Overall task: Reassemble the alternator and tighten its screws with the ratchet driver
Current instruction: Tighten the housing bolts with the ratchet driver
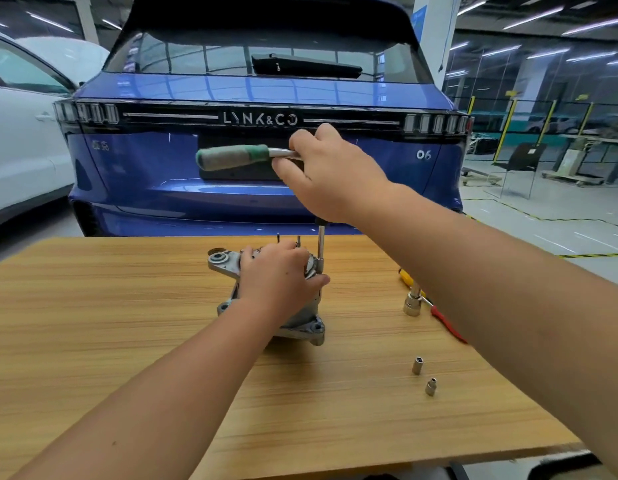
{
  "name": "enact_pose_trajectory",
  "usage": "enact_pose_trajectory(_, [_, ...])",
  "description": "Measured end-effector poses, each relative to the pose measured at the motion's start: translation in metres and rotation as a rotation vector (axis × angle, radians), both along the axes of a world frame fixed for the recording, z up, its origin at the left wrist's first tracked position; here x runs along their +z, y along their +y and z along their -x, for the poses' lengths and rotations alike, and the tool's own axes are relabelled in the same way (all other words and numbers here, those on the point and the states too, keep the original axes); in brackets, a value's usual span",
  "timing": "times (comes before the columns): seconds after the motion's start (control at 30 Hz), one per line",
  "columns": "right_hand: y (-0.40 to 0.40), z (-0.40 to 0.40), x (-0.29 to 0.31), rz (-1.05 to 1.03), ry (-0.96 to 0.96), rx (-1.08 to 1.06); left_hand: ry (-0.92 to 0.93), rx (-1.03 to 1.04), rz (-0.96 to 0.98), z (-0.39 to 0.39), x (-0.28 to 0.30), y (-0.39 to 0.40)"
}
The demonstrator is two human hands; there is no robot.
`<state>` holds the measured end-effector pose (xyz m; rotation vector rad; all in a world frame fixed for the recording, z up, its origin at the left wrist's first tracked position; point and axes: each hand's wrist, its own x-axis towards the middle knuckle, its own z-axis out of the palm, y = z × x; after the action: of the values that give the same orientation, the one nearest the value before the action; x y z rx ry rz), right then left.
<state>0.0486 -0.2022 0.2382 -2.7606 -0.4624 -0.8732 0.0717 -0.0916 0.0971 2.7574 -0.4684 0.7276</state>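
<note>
The grey metal alternator (302,325) stands on the wooden table (127,306) near its far edge. My left hand (279,275) lies over the alternator's top, fingers curled round it. Above it, my right hand (330,174) grips the head of the ratchet driver (231,157), whose green-wrapped handle points left. From under that hand a thin extension bar (321,247) runs straight down to a screw at the alternator's upper right. The ratchet head itself is hidden in my palm.
Right of the alternator lie a large socket (413,303), a yellow-handled tool (406,278) and a red-handled tool (447,323). Two small sockets (417,365) (431,386) stand nearer me. A blue car (266,133) is parked just beyond the table's far edge, a white car (20,133) at left.
</note>
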Motion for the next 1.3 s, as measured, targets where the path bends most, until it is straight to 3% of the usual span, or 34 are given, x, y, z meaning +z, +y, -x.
enact_pose_trajectory(0.13, [-0.005,-0.005,0.024,0.199,0.058,-0.064,-0.017,-0.064,-0.088,-0.01,0.006,0.002])
enact_pose_trajectory(0.2, [-0.004,-0.01,0.037,0.153,0.153,-0.096,-0.003,-0.103,-0.069,-0.013,0.006,0.007])
enact_pose_trajectory(0.27, [-0.002,-0.014,0.046,-0.137,0.36,-0.056,0.033,-0.147,0.027,-0.014,0.003,0.012])
enact_pose_trajectory(0.37, [-0.002,-0.007,0.041,-1.027,0.767,0.193,0.048,-0.19,0.067,-0.015,-0.003,0.017])
enact_pose_trajectory(0.4, [-0.003,-0.008,0.035,-1.191,0.804,0.269,0.023,-0.188,0.046,-0.015,-0.004,0.017])
enact_pose_trajectory(0.53, [-0.003,-0.018,0.005,-1.658,0.759,0.508,-0.113,-0.137,-0.037,-0.013,-0.009,0.02])
enact_pose_trajectory(0.6, [0.0,-0.021,-0.006,-1.776,0.588,0.59,-0.105,-0.138,-0.044,-0.015,-0.012,0.02])
enact_pose_trajectory(0.67, [0.001,-0.022,-0.016,-1.599,0.274,0.613,-0.103,-0.156,-0.045,-0.017,-0.013,0.02])
enact_pose_trajectory(0.77, [0.0,-0.021,-0.029,-0.98,-0.195,0.541,-0.113,-0.163,-0.036,-0.017,-0.012,0.021])
enact_pose_trajectory(0.83, [-0.002,-0.023,-0.033,-0.592,-0.386,0.471,-0.107,-0.155,-0.035,-0.016,-0.012,0.02])
enact_pose_trajectory(0.93, [-0.004,-0.02,-0.027,-0.339,-0.322,0.311,-0.075,-0.138,-0.045,-0.015,-0.011,0.019])
enact_pose_trajectory(1.1, [-0.014,-0.011,-0.009,0.075,-0.044,0.075,-0.002,-0.153,-0.052,-0.014,-0.006,0.021])
enact_pose_trajectory(1.2, [-0.021,-0.01,0.011,0.166,-0.021,0.007,0.03,-0.155,-0.054,-0.012,-0.003,0.022])
enact_pose_trajectory(1.3, [-0.019,-0.013,0.028,0.078,0.134,0.022,0.056,-0.152,-0.064,-0.01,-0.001,0.022])
